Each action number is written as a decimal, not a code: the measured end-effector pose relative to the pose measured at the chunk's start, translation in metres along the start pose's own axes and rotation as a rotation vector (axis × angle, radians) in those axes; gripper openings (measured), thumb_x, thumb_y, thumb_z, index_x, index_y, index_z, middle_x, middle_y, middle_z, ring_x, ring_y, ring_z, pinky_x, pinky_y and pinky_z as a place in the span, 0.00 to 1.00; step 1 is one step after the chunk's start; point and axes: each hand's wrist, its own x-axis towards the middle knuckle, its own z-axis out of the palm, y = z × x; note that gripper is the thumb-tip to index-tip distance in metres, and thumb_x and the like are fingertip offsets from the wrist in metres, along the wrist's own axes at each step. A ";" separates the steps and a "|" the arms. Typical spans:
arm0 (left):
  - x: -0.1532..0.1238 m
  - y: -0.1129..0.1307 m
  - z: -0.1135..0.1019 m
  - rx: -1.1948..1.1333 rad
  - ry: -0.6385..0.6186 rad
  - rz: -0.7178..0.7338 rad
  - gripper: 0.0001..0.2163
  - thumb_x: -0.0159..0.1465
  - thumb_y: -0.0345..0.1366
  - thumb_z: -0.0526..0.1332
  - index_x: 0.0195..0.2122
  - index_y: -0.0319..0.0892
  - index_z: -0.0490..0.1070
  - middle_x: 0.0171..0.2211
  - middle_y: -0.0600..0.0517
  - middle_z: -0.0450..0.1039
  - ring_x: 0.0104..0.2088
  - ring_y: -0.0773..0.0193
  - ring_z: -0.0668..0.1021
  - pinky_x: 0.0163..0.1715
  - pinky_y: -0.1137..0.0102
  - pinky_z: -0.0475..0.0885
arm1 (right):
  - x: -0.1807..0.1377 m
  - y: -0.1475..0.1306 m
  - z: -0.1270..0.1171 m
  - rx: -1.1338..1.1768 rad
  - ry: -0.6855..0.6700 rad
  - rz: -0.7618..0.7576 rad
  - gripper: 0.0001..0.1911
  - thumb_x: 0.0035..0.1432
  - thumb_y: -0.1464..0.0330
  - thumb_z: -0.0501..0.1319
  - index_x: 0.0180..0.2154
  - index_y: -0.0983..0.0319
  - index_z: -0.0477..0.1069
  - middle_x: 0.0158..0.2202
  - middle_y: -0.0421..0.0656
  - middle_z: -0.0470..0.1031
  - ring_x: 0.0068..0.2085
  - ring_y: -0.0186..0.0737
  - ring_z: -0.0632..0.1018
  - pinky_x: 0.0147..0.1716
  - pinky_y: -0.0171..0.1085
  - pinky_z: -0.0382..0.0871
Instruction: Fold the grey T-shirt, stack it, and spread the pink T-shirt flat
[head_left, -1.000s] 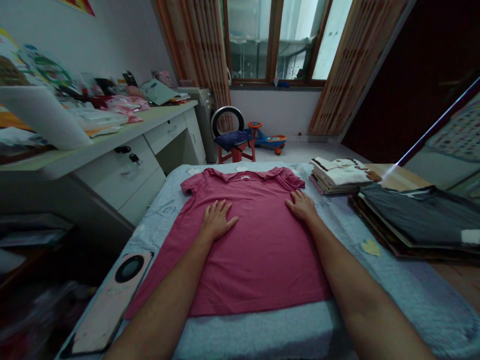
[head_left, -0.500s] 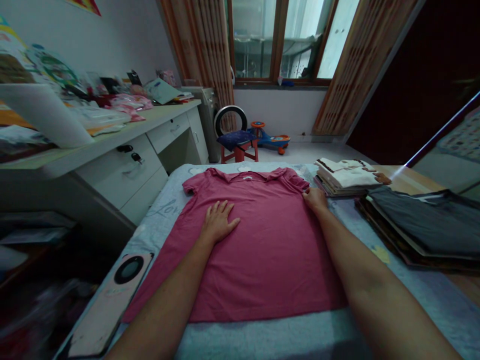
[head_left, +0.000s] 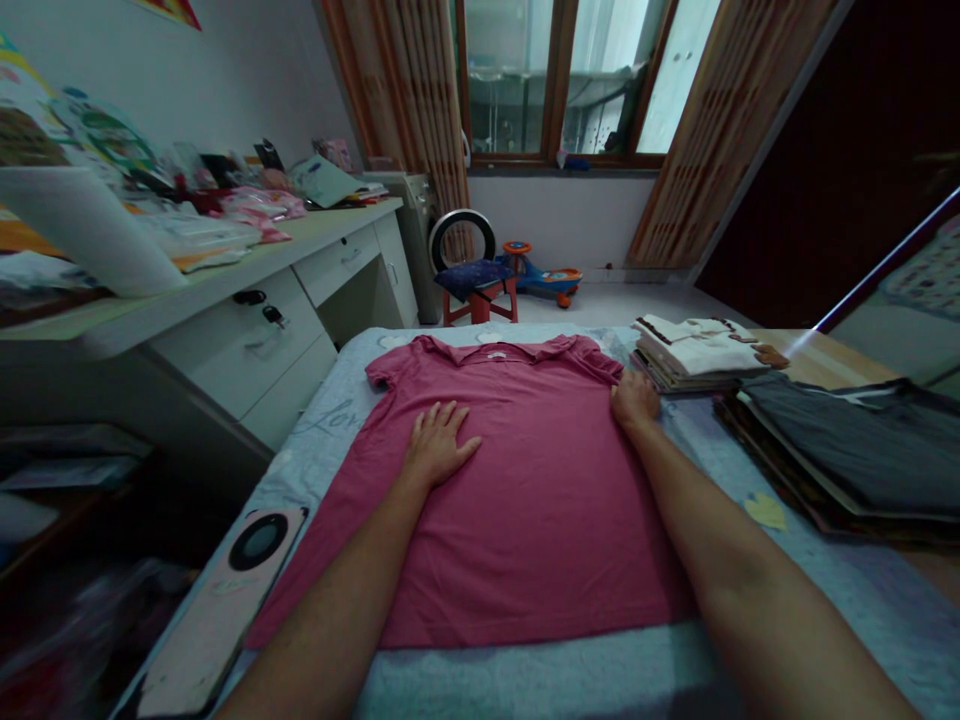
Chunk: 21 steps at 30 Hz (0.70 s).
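A pink short-sleeved polo shirt (head_left: 525, 500) lies spread out on the light blue bed sheet (head_left: 600, 675), collar at the far end and hem toward me. My left hand (head_left: 439, 440) rests flat on the left part of its chest, fingers stretched out. At the shirt's right edge, just below the right sleeve, my right hand (head_left: 636, 400) has its fingers closed on the cloth; the fingertips are partly hidden. Beyond that hand is a stack of folded clothes with a white top (head_left: 697, 347) uppermost.
Folded dark grey clothes (head_left: 847, 435) lie in a pile at the right. A phone in a pink case (head_left: 217, 610) sits by the bed's left edge. A cluttered white desk (head_left: 240, 350) stands on the left. Past the bed are a red stool (head_left: 480, 300) and a blue ride-on toy (head_left: 540, 278).
My right hand has shifted slightly to the right, and the shirt's right sleeve edge has moved out a little with it. My left hand stays in place.
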 end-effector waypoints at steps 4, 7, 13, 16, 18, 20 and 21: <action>0.000 0.001 -0.001 0.005 -0.004 0.002 0.31 0.66 0.57 0.51 0.67 0.48 0.57 0.70 0.47 0.53 0.69 0.47 0.54 0.66 0.49 0.50 | -0.029 -0.012 -0.007 -0.055 0.059 -0.155 0.19 0.65 0.70 0.48 0.52 0.68 0.71 0.52 0.61 0.70 0.54 0.56 0.68 0.52 0.49 0.62; 0.000 0.001 -0.001 0.010 -0.004 0.008 0.31 0.67 0.57 0.50 0.67 0.48 0.57 0.70 0.47 0.53 0.69 0.47 0.54 0.66 0.49 0.51 | -0.050 -0.018 -0.007 -0.056 -0.063 -0.242 0.19 0.66 0.65 0.49 0.50 0.67 0.72 0.52 0.60 0.70 0.53 0.55 0.69 0.52 0.47 0.62; 0.001 -0.001 0.001 0.017 -0.006 0.012 0.32 0.67 0.57 0.49 0.68 0.47 0.57 0.70 0.47 0.53 0.70 0.47 0.54 0.66 0.50 0.51 | -0.050 -0.009 0.005 -0.028 -0.186 -0.316 0.28 0.69 0.57 0.47 0.61 0.68 0.62 0.64 0.57 0.62 0.64 0.52 0.63 0.62 0.47 0.54; 0.000 0.000 0.000 0.018 -0.009 0.012 0.32 0.67 0.57 0.49 0.68 0.47 0.56 0.70 0.47 0.52 0.69 0.47 0.54 0.66 0.50 0.51 | -0.038 -0.001 0.006 -0.003 -0.237 -0.346 0.30 0.69 0.56 0.46 0.64 0.68 0.58 0.68 0.56 0.57 0.67 0.51 0.59 0.64 0.47 0.51; 0.000 0.000 -0.001 0.022 -0.010 0.013 0.32 0.67 0.57 0.49 0.68 0.47 0.56 0.70 0.47 0.52 0.69 0.47 0.54 0.66 0.50 0.51 | -0.036 0.002 0.004 0.021 -0.237 -0.354 0.30 0.69 0.56 0.46 0.64 0.67 0.58 0.68 0.55 0.57 0.67 0.49 0.59 0.65 0.46 0.51; 0.000 0.000 -0.002 0.023 -0.012 0.014 0.32 0.67 0.57 0.49 0.68 0.47 0.56 0.70 0.46 0.52 0.69 0.47 0.54 0.66 0.50 0.51 | -0.042 0.003 0.001 0.031 -0.224 -0.362 0.29 0.69 0.57 0.47 0.64 0.67 0.59 0.67 0.55 0.58 0.67 0.48 0.59 0.65 0.45 0.51; 0.000 0.000 -0.002 0.024 -0.014 0.014 0.32 0.67 0.57 0.49 0.68 0.47 0.56 0.70 0.46 0.52 0.69 0.47 0.54 0.66 0.49 0.51 | -0.048 0.003 0.000 0.027 -0.222 -0.368 0.30 0.69 0.57 0.47 0.64 0.67 0.59 0.67 0.55 0.59 0.67 0.49 0.59 0.65 0.46 0.51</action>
